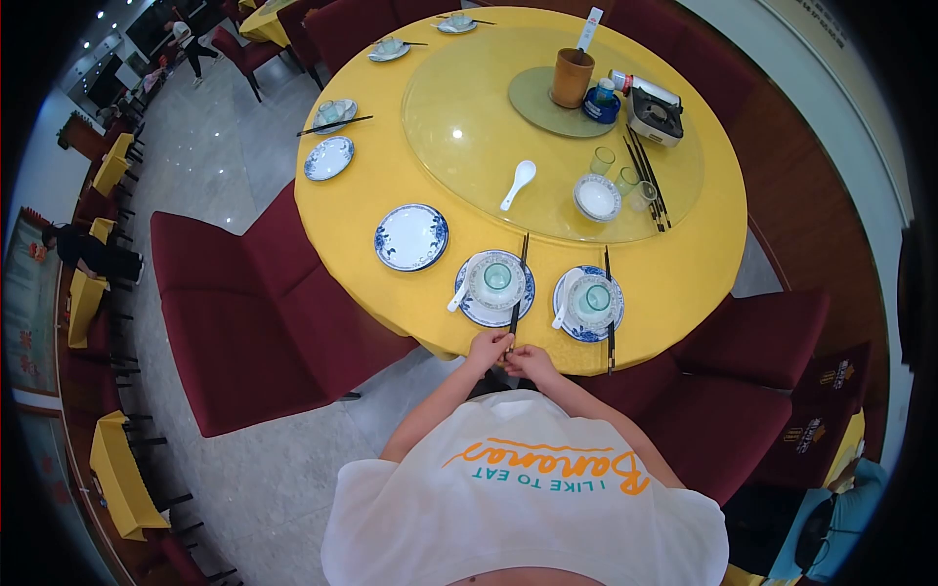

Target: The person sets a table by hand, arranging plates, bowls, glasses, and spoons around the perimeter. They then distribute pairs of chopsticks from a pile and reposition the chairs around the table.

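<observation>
My left hand (490, 349) and my right hand (531, 362) meet at the table's front edge, fingers closed around the lower end of black chopsticks (520, 283). These chopsticks lie along the right side of a blue-patterned plate bearing a bowl, a green glass (497, 275) and a white spoon (458, 296). To the right is a similar setting, with a glass (597, 297), a spoon (560, 310) and chopsticks (611, 322) on its right side. Blue-rimmed plates (411, 237) sit at the left. How the fingers grip the chopstick ends is too small to tell.
On the glass turntable (449, 127) are a spoon (519, 185), bowls (597, 197), glasses, chopsticks, a wooden holder (572, 78) and a portable stove (656, 115). More settings line the left edge. Red chairs (234, 322) flank me; people (83, 254) stand far left.
</observation>
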`<state>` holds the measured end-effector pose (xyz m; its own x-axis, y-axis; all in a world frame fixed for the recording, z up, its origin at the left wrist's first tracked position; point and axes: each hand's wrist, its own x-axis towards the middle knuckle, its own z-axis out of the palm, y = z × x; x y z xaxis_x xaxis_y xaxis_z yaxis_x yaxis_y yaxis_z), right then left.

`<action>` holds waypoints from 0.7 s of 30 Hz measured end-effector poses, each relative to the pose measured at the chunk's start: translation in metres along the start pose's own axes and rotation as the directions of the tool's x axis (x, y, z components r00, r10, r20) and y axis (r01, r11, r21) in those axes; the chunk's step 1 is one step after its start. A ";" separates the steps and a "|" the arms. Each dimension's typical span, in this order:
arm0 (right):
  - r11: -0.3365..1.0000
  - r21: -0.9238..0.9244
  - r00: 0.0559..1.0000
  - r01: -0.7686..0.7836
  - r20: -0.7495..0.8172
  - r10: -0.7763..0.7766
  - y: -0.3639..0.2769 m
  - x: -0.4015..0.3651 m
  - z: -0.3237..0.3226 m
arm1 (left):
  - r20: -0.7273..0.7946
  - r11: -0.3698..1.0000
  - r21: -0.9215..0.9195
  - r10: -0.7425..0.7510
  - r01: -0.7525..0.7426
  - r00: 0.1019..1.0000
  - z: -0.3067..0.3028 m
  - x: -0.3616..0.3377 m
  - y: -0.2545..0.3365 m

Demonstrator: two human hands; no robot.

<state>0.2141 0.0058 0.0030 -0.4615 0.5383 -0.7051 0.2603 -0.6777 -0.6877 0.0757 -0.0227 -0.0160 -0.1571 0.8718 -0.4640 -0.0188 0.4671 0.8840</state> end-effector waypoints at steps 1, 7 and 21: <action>1.000 -0.014 1.000 -0.004 0.012 0.004 0.003 0.000 -0.001 | -0.010 1.000 0.008 0.004 -0.004 1.000 0.000 0.001 0.001; 0.994 -0.110 0.999 -0.016 0.038 0.020 0.002 -0.002 -0.003 | -0.004 1.000 -0.001 0.004 -0.004 1.000 0.002 0.003 0.000; 0.906 -0.421 0.995 -0.051 0.060 0.084 -0.019 -0.037 -0.021 | 0.030 0.995 -0.076 -0.069 0.071 0.997 -0.012 -0.007 -0.004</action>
<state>0.2439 0.0096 0.0381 -0.4883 0.4481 -0.7488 0.6162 -0.4306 -0.6595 0.0649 -0.0326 -0.0156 -0.1261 0.8414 -0.5256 -0.1045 0.5156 0.8504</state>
